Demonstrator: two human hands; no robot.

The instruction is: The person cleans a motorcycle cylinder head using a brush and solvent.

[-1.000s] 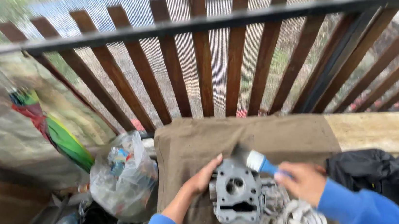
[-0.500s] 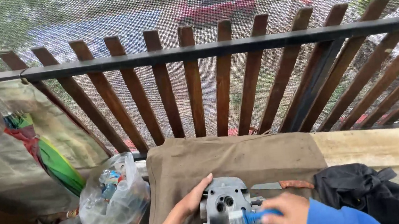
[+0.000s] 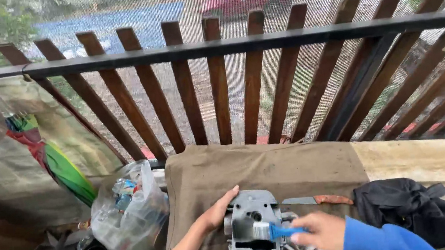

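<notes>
A grey metal engine part lies on a brown cloth spread over a bench. My left hand rests flat against the part's left side, steadying it. My right hand grips a paintbrush with a blue handle, its dark bristles lying across the top of the part. Both arms wear blue sleeves. A knife with a wooden handle lies on the cloth just right of the part.
A black cloth bundle sits at the right on the pale bench top. A clear plastic bag of bottles hangs at the left beside a folded green and red umbrella. A wooden slat railing with mesh stands behind.
The camera has tilted up, so the railing fills more of the view. My right hand has brought the brush down from the part's upper right onto its top face.
</notes>
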